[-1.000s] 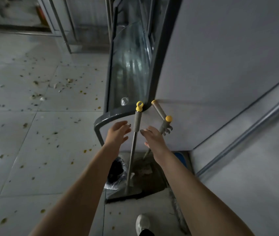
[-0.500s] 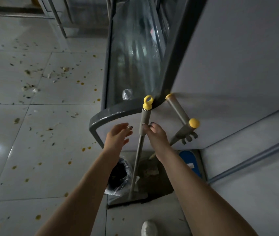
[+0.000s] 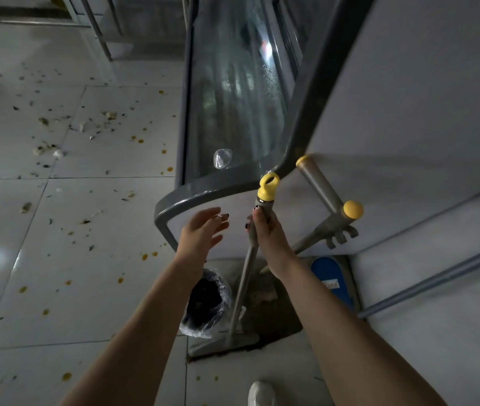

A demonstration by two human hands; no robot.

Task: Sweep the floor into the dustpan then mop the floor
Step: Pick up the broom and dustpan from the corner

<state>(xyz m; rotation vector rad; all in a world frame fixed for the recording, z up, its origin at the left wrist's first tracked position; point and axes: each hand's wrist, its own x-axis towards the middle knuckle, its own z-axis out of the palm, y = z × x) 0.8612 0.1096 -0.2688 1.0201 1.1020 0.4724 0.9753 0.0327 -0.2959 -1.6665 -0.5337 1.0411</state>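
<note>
The pale tiled floor (image 3: 57, 244) fills the left half of the view. It is strewn with scraps (image 3: 45, 121) and small orange spots, thickest toward the far left. To its right stands a glass-fronted cabinet (image 3: 232, 98) with a dark grey frame, and its plain grey side panel (image 3: 408, 112) takes up the right of the scene. Two bare forearms reach in from the near edge.

The right hand (image 3: 265, 232) is wrapped round an upright grey pole (image 3: 246, 276) just beneath its yellow ring cap (image 3: 268, 187). The pole runs down to a flat grey base (image 3: 224, 344) on the floor at the cabinet's near corner (a dustpan by the look of it, though the dim corner hides its shape). The left hand (image 3: 200, 232) hovers just left of the pole with its fingers loose and spread, holding nothing.

A black bin (image 3: 206, 306) lined with clear plastic sits just left of the base. A second grey handle (image 3: 317, 183), yellow-capped, leans on the side panel right of the gripped pole, with a yellow knob (image 3: 353, 209) at its lower end. A blue object (image 3: 332, 276) lies below that. A white shoe toe (image 3: 260, 394) shows at the near edge.
</note>
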